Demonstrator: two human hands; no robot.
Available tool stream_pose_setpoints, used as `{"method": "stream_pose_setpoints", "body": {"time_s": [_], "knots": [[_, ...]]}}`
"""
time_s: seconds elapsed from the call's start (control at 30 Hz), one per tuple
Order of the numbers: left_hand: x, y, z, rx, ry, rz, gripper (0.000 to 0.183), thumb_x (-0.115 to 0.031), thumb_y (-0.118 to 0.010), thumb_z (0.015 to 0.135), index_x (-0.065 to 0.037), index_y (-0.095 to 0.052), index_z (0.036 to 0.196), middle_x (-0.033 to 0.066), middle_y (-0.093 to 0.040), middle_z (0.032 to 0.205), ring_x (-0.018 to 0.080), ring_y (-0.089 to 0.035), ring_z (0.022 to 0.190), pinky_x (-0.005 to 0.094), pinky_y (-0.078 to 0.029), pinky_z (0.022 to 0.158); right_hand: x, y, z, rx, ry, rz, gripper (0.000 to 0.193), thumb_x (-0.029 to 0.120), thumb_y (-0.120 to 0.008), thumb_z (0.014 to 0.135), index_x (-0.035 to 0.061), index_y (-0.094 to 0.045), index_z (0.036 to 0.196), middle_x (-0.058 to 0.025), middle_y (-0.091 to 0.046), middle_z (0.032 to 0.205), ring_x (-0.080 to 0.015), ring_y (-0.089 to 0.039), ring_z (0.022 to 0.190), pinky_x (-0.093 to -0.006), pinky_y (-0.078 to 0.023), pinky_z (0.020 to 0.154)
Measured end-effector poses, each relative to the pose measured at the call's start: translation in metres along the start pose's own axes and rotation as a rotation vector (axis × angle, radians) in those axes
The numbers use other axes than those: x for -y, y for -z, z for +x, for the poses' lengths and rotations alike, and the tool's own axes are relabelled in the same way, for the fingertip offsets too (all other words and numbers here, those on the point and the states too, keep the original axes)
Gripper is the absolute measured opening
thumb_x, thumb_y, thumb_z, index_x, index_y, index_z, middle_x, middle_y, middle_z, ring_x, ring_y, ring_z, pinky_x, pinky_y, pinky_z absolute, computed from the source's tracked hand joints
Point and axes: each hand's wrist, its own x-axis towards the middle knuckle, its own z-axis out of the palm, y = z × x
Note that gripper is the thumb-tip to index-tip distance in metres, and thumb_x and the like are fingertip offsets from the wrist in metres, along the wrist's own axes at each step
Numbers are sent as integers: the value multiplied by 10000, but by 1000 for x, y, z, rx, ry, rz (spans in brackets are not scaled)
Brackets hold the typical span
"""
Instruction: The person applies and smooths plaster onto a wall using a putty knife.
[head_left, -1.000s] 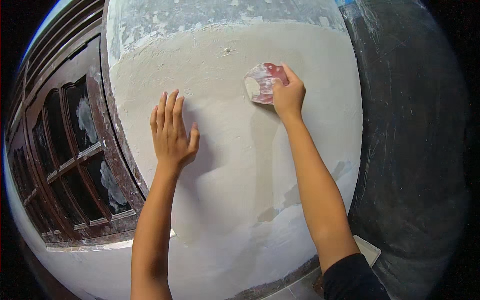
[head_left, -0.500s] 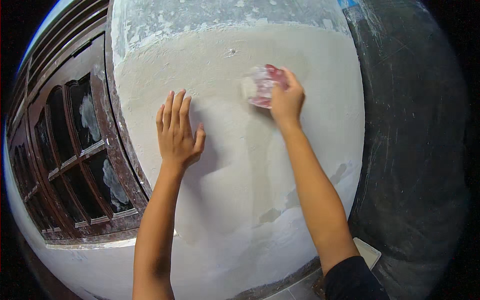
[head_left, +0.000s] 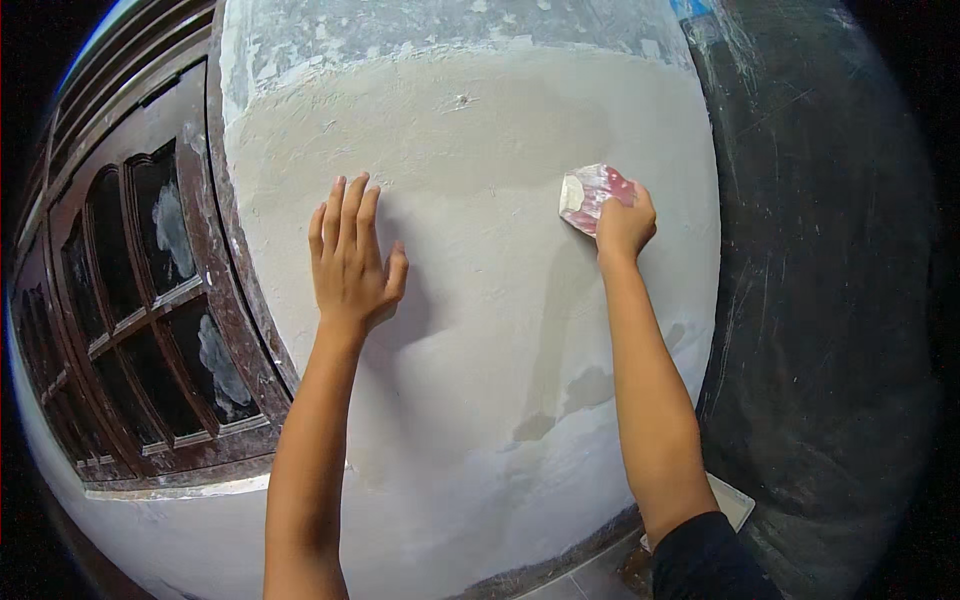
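In my right hand is a red putty scraper smeared with pale putty, its blade edge to the left against the wall. A thick lump of cream putty sits along that edge. The pale plastered wall fills the middle of the view, with damp-looking darker patches and streaks below the scraper. My left hand is open, fingers stretched upward and thumb apart, close in front of the wall or resting on it; its shadow falls to the right.
At the left is a dark wooden window with smudged panes. A black wall stands at the right. Down by my right sleeve, a pale tray is partly hidden behind the arm. Grey floor tiles show at the bottom.
My right hand has moved right and slightly down across the wall with the scraper. My left hand has stayed nearly in place.
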Motion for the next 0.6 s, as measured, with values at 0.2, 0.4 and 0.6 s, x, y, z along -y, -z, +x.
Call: {"method": "stream_pose_setpoints", "body": {"time_s": [0.2, 0.4, 0.6], "knots": [[-3, -2, 1, 14, -9, 4, 666, -196, -546, 773, -52, -379, 1402, 137, -383, 1495, 338, -284, 1426, 486, -198, 1152, 58, -31, -28, 152, 237, 208, 382, -32, -531, 784, -26, -593, 1161, -228, -658, 1090, -386, -633, 1035, -440, -487, 915], [6, -4, -3, 0, -2, 26, 676, -199, -540, 774, -64, -372, 1415, 129, -380, 1500, 335, -280, 1429, 485, -200, 1154, 71, -65, -43, 180, 194, 83, 304, 15, -543, 785, -17, -607, 1080, -237, -655, 1042, -418, -619, 1010, -439, -485, 895], [-3, -2, 1, 2, -12, -2, 692, -210, -545, 764, -64, -369, 1417, 131, -378, 1500, 332, -276, 1431, 483, -197, 1161, -12, -9, 26, -5, -110, -6, 327, 5, -513, 731, -9, -644, 1030, -200, -690, 1012, -363, -666, 958, -420, -519, 849]]}}
